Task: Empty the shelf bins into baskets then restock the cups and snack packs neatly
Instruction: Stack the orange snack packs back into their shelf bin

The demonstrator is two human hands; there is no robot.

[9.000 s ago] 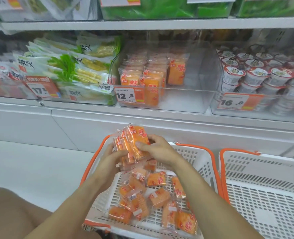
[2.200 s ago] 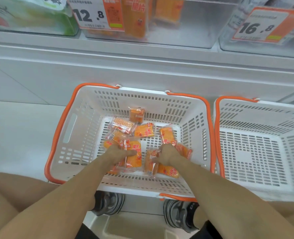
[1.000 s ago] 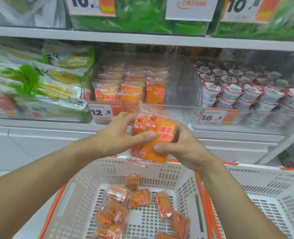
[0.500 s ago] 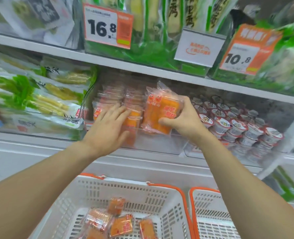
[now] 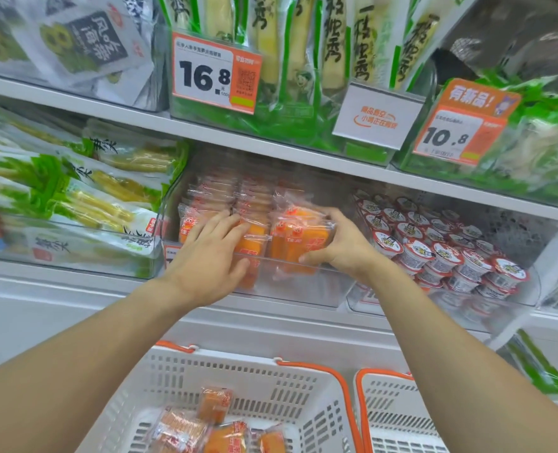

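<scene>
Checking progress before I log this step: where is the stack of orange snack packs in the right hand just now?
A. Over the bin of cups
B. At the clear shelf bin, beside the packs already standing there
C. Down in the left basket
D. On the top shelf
B: the right hand grips the orange snack packs at the clear bin, next to the rows where the left hand rests.

Green packets (image 5: 101, 197) are stacked left on the middle shelf; price tags (image 5: 215, 72) and a white sign (image 5: 377, 116) are clipped above.
</scene>
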